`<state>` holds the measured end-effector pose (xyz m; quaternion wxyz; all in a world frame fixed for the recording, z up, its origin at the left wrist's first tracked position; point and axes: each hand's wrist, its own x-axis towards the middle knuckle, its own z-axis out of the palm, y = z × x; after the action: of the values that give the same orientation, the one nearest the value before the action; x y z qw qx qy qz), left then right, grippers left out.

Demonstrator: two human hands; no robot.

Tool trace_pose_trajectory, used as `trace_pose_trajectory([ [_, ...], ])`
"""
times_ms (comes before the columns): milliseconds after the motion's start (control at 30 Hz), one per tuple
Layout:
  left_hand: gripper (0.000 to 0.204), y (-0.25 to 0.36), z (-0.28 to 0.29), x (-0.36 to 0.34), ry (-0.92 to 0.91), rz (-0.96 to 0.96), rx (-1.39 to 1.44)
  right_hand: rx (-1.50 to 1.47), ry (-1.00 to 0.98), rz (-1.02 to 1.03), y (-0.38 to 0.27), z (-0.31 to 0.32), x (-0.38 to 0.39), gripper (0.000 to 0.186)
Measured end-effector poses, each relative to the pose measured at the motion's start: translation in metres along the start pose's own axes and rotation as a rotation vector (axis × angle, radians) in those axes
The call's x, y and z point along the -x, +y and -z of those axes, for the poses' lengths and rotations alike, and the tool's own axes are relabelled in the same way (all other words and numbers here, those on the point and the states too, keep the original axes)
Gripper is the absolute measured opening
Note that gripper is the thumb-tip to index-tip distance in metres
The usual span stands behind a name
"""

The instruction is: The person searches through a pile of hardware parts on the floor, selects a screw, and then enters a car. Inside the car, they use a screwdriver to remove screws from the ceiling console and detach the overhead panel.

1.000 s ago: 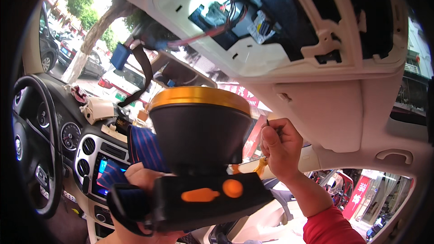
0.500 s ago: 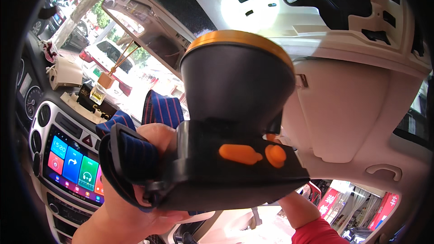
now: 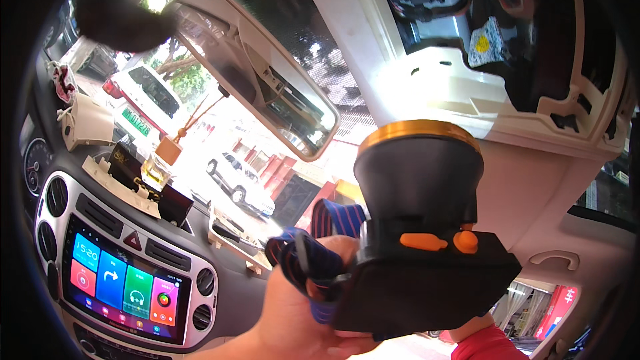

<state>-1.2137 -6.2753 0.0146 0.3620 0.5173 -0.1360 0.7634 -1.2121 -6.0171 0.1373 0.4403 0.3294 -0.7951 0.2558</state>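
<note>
In front of me is a headlamp (image 3: pixel 420 187) with a black cone-shaped head, a gold rim and a black battery box with orange buttons. My left hand (image 3: pixel 297 307) is closed round it at its blue striped strap (image 3: pixel 303 257), with part of the fingers behind the box. The lamp points up, and a bright patch falls on the pale overhead trim (image 3: pixel 433 83). Behind the box, at lower right, is my right hand (image 3: pixel 472 325); only its wrist area and a red sleeve show, and its fingers are hidden.
A dark opening in the roof trim (image 3: pixel 467 0) shows wiring and a label with a yellow dot. The rear-view mirror (image 3: pixel 267 87) hangs at upper centre. A dashboard screen (image 3: pixel 127 280) is at lower left. A hanging bottle (image 3: pixel 157 170) dangles before the windshield. A dark blurred shape covers the upper left.
The view has shifted. The headlamp and my left hand now appear lower, further right and smaller. More of the mirror and dashboard screen shows, and the dark blurred shape has come in at upper left.
</note>
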Motion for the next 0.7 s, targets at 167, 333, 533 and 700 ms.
trace_pose_trajectory([
  [167,0.053,-0.009,-0.008,-0.007,-0.183,0.139,0.049,0.118,-0.009,-0.034,-0.038,-0.003,0.001,0.015],
  [333,0.037,-0.026,-0.013,-0.002,-0.140,0.174,0.202,0.168,-0.014,-0.029,-0.061,-0.014,0.000,0.015],
  [533,0.038,-0.026,0.006,-0.001,-0.192,0.278,0.133,0.189,-0.018,-0.008,-0.075,-0.021,0.001,0.017],
  [700,0.039,-0.023,0.013,0.002,-0.070,0.079,0.016,0.187,-0.025,0.007,-0.082,-0.028,0.001,0.019],
])
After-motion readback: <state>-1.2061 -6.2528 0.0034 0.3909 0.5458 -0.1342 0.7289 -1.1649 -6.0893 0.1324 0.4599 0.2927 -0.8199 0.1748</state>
